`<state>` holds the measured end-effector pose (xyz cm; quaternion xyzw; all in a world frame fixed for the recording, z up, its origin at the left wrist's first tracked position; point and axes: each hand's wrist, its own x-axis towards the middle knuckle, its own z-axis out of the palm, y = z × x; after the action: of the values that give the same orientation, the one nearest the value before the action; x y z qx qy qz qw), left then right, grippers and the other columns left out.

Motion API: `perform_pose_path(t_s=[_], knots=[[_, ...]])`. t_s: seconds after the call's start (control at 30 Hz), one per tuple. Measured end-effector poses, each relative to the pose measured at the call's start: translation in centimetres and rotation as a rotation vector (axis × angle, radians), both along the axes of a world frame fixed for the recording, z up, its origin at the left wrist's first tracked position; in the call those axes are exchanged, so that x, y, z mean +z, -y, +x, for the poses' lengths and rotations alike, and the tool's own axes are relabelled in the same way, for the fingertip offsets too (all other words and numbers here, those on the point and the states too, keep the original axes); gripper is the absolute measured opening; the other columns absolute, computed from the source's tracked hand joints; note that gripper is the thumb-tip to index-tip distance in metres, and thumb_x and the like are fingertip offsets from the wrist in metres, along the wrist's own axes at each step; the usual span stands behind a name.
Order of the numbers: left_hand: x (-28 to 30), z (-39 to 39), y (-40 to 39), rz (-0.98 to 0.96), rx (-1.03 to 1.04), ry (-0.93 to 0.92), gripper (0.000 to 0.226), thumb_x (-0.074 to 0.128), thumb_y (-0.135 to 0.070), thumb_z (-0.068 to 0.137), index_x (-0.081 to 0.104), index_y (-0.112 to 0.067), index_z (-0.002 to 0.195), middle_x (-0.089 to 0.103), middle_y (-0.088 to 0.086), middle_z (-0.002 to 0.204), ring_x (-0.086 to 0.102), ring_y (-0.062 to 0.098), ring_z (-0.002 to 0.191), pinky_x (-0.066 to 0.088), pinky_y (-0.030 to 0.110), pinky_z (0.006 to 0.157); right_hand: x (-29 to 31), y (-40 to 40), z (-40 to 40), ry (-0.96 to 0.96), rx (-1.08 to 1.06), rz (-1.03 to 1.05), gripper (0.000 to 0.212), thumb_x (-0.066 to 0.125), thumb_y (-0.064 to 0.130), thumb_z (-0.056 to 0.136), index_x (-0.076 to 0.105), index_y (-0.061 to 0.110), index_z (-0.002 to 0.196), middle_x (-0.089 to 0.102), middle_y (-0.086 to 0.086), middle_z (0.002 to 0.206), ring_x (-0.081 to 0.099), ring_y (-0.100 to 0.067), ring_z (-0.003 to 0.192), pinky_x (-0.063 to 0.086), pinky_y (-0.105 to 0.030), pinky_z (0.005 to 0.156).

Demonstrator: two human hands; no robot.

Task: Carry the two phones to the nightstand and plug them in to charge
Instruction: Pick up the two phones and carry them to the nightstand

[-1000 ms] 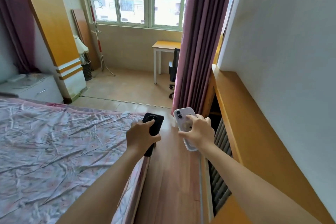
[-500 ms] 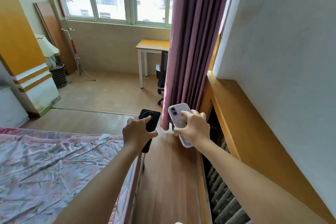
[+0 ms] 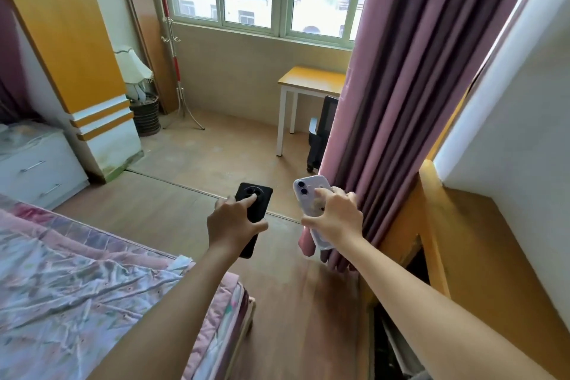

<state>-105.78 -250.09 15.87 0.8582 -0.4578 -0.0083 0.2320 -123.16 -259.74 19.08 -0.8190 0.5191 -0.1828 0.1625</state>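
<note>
My left hand (image 3: pixel 233 222) grips a black phone (image 3: pixel 257 202) with a round camera ring, its back facing me and its top tilted away. My right hand (image 3: pixel 336 217) holds a pale lilac phone (image 3: pixel 308 190) in a clear case, also back up, close to the curtain. Both phones hang in the air above the wooden floor, level with the bed's corner. A white nightstand (image 3: pixel 34 163) with two drawer handles stands at the far left, beyond the bed, well away from both hands.
A bed (image 3: pixel 77 287) with a pink floral sheet fills the lower left. A mauve curtain (image 3: pixel 416 86) hangs at right beside an orange wooden ledge (image 3: pixel 462 241). Ahead are a small desk (image 3: pixel 308 83), a black chair (image 3: pixel 322 136), a lamp on a bin (image 3: pixel 135 77) and a coat stand (image 3: pixel 179 71).
I have walked forward past the bed's corner and the view has swung left, bringing the white nightstand back into sight. Both hands keep their phones, held a little farther apart.
</note>
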Motion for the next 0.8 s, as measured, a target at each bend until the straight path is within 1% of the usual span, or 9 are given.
perform_pose_path(t_s=[0.13, 0.27, 0.37, 0.43, 0.53, 0.6, 0.8], knots=[[-0.6, 2.8, 5.0, 0.009, 0.047, -0.020, 0.065, 0.066, -0.049, 0.066, 0.051, -0.041, 0.129, 0.061, 0.003, 0.108, 0.051, 0.027, 0.101, 0.036, 0.029, 0.066, -0.6, 5.7, 3.3, -0.002, 0.037, 0.010, 0.061, 0.072, 0.048, 0.064, 0.056, 0.032, 0.121, 0.053, 0.004, 0.112, 0.040, -0.024, 0.110, 0.045, -0.037, 0.081], [-1.5, 6.4, 10.6, 0.013, 0.071, -0.030, 0.065, 0.067, -0.049, 0.065, 0.052, -0.040, 0.128, 0.061, 0.003, 0.105, 0.051, 0.026, 0.101, 0.039, 0.029, 0.068, -1.3, 11.8, 7.5, -0.018, 0.066, 0.027, 0.061, 0.072, 0.049, 0.064, 0.056, 0.033, 0.120, 0.053, 0.003, 0.114, 0.040, -0.025, 0.112, 0.045, -0.038, 0.083], [-1.6, 9.7, 15.2, -0.005, 0.090, -0.032, 0.066, 0.069, -0.049, 0.066, 0.052, -0.039, 0.128, 0.062, 0.004, 0.105, 0.051, 0.026, 0.101, 0.038, 0.029, 0.068, -1.5, 16.3, 10.9, -0.040, 0.095, 0.017, 0.058, 0.072, 0.048, 0.064, 0.057, 0.033, 0.117, 0.053, 0.004, 0.113, 0.040, -0.024, 0.111, 0.041, -0.035, 0.078], [-1.4, 12.1, 18.2, -0.032, 0.116, -0.056, 0.065, 0.070, -0.049, 0.065, 0.053, -0.039, 0.127, 0.062, 0.004, 0.104, 0.051, 0.026, 0.100, 0.038, 0.028, 0.066, -1.4, 19.4, 13.3, -0.047, 0.111, 0.024, 0.055, 0.072, 0.047, 0.064, 0.058, 0.034, 0.115, 0.053, 0.004, 0.114, 0.039, -0.024, 0.113, 0.039, -0.035, 0.077], [-1.2, 15.5, 22.1, -0.051, 0.137, -0.080, 0.063, 0.069, -0.048, 0.066, 0.054, -0.038, 0.127, 0.061, 0.004, 0.101, 0.051, 0.026, 0.100, 0.036, 0.028, 0.064, -1.0, 23.6, 16.9, -0.031, 0.124, 0.004, 0.056, 0.073, 0.048, 0.063, 0.058, 0.034, 0.115, 0.053, 0.005, 0.113, 0.040, -0.023, 0.109, 0.045, -0.037, 0.082], [-1.0, 17.8, 24.2, -0.048, 0.157, -0.080, 0.063, 0.069, -0.047, 0.066, 0.054, -0.038, 0.126, 0.062, 0.003, 0.101, 0.051, 0.025, 0.100, 0.037, 0.028, 0.064, -0.8, 26.2, 19.2, -0.021, 0.141, -0.003, 0.056, 0.074, 0.048, 0.063, 0.059, 0.034, 0.116, 0.054, 0.004, 0.114, 0.040, -0.023, 0.107, 0.045, -0.038, 0.083], [-0.7, 25.1, 28.5, -0.075, 0.270, -0.080, 0.064, 0.069, -0.046, 0.064, 0.055, -0.039, 0.126, 0.062, 0.003, 0.103, 0.050, 0.025, 0.101, 0.036, 0.029, 0.065, -0.9, 33.0, 27.8, -0.010, 0.233, -0.018, 0.055, 0.074, 0.049, 0.063, 0.059, 0.035, 0.115, 0.056, 0.004, 0.113, 0.040, -0.022, 0.104, 0.040, -0.035, 0.075]])
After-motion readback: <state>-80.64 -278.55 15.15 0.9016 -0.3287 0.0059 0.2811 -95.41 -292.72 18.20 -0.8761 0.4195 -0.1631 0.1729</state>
